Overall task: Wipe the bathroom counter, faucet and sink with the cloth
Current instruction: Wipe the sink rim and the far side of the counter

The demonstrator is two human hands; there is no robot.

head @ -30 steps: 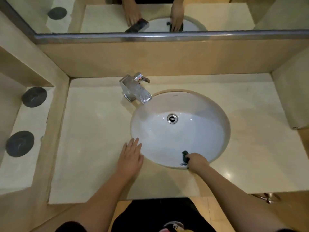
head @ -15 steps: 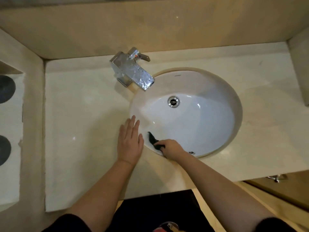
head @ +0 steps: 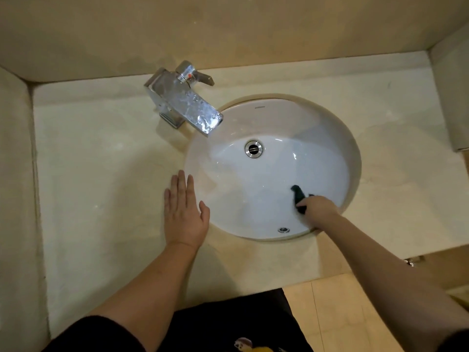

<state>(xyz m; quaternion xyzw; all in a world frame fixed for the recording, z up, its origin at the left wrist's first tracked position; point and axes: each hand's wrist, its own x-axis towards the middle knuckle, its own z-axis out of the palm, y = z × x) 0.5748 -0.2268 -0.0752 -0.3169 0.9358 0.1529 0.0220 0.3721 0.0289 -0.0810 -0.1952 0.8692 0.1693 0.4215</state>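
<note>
A white oval sink (head: 324, 128) is set into the cream stone counter (head: 101, 174). A chrome faucet (head: 185, 97) stands at its back left, spout over the bowl, with water spots on top. My right hand (head: 318, 205) is inside the bowl on the near right wall, shut on a small dark cloth (head: 298, 194) that sticks out toward the drain (head: 253, 148). My left hand (head: 184, 212) lies flat on the counter just left of the sink rim, fingers together and extended, holding nothing.
A beige backsplash wall (head: 228, 34) runs behind the counter. Side walls close it in at the left (head: 15, 174) and right (head: 454, 97). An overflow hole (head: 283, 229) shows on the sink's near wall. Floor tiles (head: 342, 313) lie beyond the counter's front edge.
My right hand with the cloth swept left along the near wall of the bowl, then back to the right. The view dropped closer, so the mirror left the frame. My left hand stayed flat.
</note>
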